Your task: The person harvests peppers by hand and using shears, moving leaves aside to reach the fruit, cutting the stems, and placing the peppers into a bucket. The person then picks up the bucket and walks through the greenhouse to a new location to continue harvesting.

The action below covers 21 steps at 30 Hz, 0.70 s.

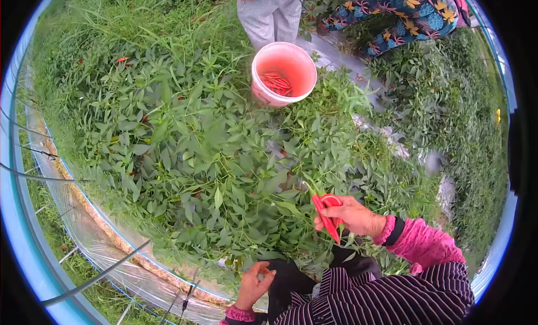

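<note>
Several red chili peppers [330, 213] with green stems are in my right hand [350, 214], its fingers closed round them above the plants. My left hand [255, 283] is low, near my dark trousers, its fingers curled with thumb and forefinger close together; nothing can be made out between them. Beyond the leafy pepper plants [218, 179] stands a pinkish-white bucket [283, 51] with red peppers [276, 84] at its bottom.
A person in light striped trousers [272, 14] stands behind the bucket. Another person in floral trousers [403, 16] bends at the upper right. Plastic sheeting [392, 143] runs between rows. Thin hoops and a clear film edge [117, 241] border the left.
</note>
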Tool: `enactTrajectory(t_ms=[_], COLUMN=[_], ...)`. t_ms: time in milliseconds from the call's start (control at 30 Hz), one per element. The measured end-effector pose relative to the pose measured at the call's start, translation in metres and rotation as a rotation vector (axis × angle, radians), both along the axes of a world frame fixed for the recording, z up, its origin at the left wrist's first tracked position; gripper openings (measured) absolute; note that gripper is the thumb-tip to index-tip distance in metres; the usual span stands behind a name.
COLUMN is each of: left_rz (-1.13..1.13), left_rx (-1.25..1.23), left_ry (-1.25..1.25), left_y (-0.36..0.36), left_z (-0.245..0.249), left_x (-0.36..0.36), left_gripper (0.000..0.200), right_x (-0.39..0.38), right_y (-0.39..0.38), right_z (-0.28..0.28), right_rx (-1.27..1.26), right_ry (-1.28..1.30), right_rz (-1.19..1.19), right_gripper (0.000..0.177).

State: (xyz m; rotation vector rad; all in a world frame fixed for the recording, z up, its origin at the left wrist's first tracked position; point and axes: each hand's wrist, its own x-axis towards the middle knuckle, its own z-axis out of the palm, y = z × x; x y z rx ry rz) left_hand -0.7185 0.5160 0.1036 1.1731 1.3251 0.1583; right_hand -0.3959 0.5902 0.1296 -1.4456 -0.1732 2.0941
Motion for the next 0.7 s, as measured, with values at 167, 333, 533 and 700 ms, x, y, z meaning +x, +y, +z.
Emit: enactTrajectory(t_ms=[167, 333, 533, 700], left_rz=[-0.029, -0.049, -0.081, -0.041], left_rx=[0.030, 0.060, 0.154, 0.162], left_ry=[0.106, 0.188, 0.203, 0.240], left_y=[-0.021, -0.038, -0.046, -0.038], left_z=[0.018, 0.020, 0.012, 0.010], left_x=[0.008, 0.013, 0.004, -0.017], left_gripper=[0.032, 0.032, 0.033, 0.031], right_x=[0.068, 0.090, 0.099, 0.102], right_y=[0.135, 0.157, -0.050, -0.222], right_z=[0.017, -0.001, -0.101, -0.082], right_rx=[0.191, 0.147, 0.170, 0.042], right_ry=[-0.040, -0.384, -0.515, -0.923], right_rz=[-0.306, -0.209, 0.438, 1.047], right_gripper=[0.035, 0.060, 0.024, 0.040])
